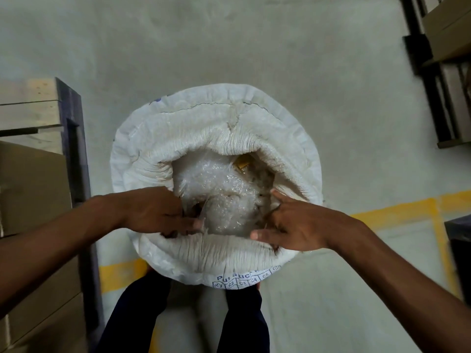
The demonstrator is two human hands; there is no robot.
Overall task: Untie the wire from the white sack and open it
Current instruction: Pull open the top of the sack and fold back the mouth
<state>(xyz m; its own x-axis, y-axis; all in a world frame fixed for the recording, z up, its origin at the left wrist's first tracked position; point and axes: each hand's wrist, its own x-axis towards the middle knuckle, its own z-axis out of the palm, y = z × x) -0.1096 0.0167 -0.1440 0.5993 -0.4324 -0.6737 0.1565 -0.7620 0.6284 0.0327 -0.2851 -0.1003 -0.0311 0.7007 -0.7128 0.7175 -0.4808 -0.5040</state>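
White sack [216, 128] held open on the floor [254, 47], its mouth rolled back over a clear plastic liner [224, 194].

The liner is best drawn outward evenly from both sides so the mouth is widened without tearing; no wire can be made out. The left hand [153, 212] is set at the near-left rim, fingers [188, 222] pinching liner; the right hand [288, 225] is hooked over the near-right rim, fingers spread.
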